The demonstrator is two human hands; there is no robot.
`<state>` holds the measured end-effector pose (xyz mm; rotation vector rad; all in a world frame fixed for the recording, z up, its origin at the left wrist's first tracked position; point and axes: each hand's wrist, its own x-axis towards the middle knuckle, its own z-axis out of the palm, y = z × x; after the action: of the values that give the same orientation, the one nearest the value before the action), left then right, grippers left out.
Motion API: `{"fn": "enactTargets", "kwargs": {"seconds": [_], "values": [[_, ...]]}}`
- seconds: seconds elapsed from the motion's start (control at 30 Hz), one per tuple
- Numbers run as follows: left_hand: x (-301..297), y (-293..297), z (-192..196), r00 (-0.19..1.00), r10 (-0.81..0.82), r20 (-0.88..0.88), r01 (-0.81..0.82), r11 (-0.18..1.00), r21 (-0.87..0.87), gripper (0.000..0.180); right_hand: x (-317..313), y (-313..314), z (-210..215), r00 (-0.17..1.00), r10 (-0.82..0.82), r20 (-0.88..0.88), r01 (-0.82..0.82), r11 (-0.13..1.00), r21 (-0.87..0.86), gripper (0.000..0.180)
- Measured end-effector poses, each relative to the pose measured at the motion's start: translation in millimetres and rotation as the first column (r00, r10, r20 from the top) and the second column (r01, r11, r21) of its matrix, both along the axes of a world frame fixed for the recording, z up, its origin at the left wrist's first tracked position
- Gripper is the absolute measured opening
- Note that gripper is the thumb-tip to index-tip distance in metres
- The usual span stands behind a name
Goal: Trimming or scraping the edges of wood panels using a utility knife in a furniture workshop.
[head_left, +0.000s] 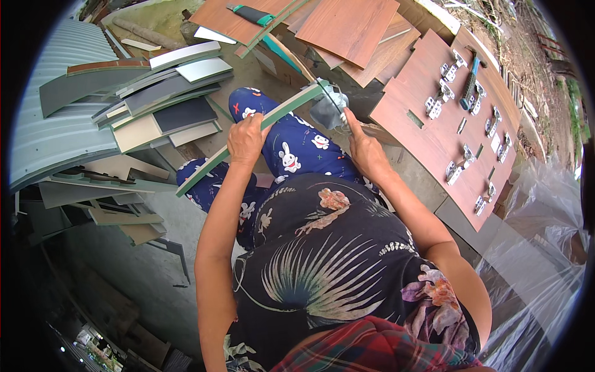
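Observation:
My left hand grips a long narrow green-faced board strip that runs diagonally from my left knee up to the right. Near the strip's upper end my right hand pinches a thin film or edge band that peels off in a crumpled grey bunch. The strip lies across my lap, over blue trousers with a white rabbit print.
A pile of grey, green and cream board offcuts lies at my left. Brown wood-grain panels lie ahead. A brown panel at right carries several metal hinges and a hammer. Clear plastic sheeting covers the lower right.

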<state>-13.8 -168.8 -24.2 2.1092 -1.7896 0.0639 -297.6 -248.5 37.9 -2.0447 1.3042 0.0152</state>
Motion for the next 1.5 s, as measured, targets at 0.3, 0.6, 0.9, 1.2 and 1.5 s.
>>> {"fn": "enactTargets", "kwargs": {"seconds": [0.3, 0.6, 0.9, 1.2, 1.5], "values": [[-0.4, -1.9, -1.1, 1.000, 0.010, 0.003, -0.010, 1.000, 0.018, 0.032, 25.2, -21.6, -13.3, 1.000, 0.003, 0.005, -0.003, 1.000, -0.027, 0.078], [0.2, -2.2, -0.9, 1.000, -0.002, -0.025, 0.002, 1.000, -0.001, 0.032, 8.0, -5.6, -12.7, 1.000, -0.014, 0.004, 0.014, 1.000, -0.009, 0.079], [1.8, -2.1, -2.9, 1.000, 0.014, -0.004, -0.014, 1.000, 0.022, 0.032, 20.9, -12.6, -1.8, 1.000, -0.006, 0.008, 0.006, 1.000, 0.009, 0.070], [1.7, -3.7, 5.1, 1.000, 0.015, -0.026, -0.013, 0.998, 0.069, 0.033, 25.2, -22.5, -6.1, 1.000, 0.002, -0.013, -0.002, 1.000, 0.022, 0.072], [7.7, -2.7, 1.0, 0.995, 0.054, -0.086, -0.040, 0.987, 0.153, 0.038, 4.7, -1.3, 4.8, 0.999, 0.032, 0.001, -0.032, 0.999, 0.006, 0.071]]}}
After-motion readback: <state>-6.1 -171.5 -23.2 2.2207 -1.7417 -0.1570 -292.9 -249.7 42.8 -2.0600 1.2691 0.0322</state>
